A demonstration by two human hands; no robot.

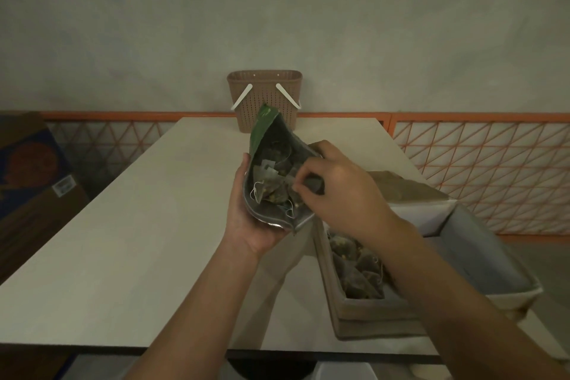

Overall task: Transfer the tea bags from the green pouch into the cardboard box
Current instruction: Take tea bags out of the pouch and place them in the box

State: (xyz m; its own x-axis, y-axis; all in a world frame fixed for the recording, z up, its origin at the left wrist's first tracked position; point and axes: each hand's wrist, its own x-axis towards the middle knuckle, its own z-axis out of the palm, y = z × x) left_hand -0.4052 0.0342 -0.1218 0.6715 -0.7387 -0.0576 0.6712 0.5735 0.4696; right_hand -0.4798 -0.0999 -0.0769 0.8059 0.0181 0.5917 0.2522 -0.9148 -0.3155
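My left hand [246, 219] holds the green pouch [262, 129] from below and tilts its open mouth toward me. Inside its silver lining lie several tea bags [271, 182] with strings and paper tags. My right hand [336, 188] reaches into the pouch's right side, fingers pinched on a tea bag near the opening. The cardboard box [370, 308] stands open on the table at the lower right, under my right forearm. Several tea bags [357, 268] lie in it.
A brown perforated basket [263, 95] with white handles stands at the table's far edge. The white table [123, 225] spreads out to the left. An orange lattice railing [481, 170] runs behind it. A large carton [30, 182] sits at the far left.
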